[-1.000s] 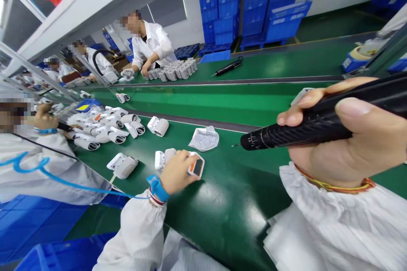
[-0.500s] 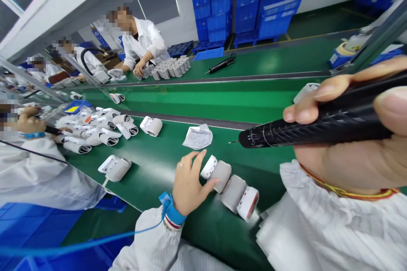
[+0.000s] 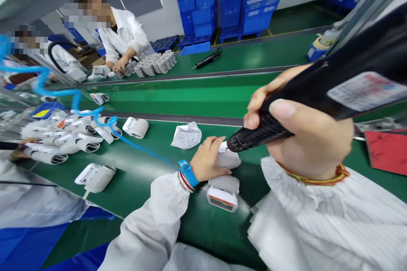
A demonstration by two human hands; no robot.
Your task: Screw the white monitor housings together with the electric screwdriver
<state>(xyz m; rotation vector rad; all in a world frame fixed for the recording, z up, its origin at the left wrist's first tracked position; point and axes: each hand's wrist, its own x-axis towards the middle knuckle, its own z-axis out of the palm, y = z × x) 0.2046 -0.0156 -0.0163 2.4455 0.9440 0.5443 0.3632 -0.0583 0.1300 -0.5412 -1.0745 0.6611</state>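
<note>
My right hand (image 3: 311, 139) is wrapped round a black electric screwdriver (image 3: 318, 89), its nose angled down to the left. The nose meets the white case of a wrist blood pressure monitor (image 3: 229, 160) with a rolled grey cuff; the bit's tip is hidden. Holding that monitor from its left side is my left hand (image 3: 208, 161), fingers over the case and thumb by the cuff. Just nearer to me lies a second monitor (image 3: 222, 199), its orange-edged display showing. Beyond my left hand is an open plastic bag of small metal screws (image 3: 187, 136).
Two single monitors (image 3: 135, 127) (image 3: 95, 177) and a heap of more (image 3: 76, 135) lie leftward. A coiled blue cord (image 3: 143, 148) runs to my left wrist. A red sheet (image 3: 386, 150) lies at right. Across the green conveyor (image 3: 178, 97), a person (image 3: 124, 38) handles grey cuffs.
The screwdriver has come down and left onto the far monitor's case. My left hand has moved from open beside the monitors to gripping the far one. The near monitor has turned.
</note>
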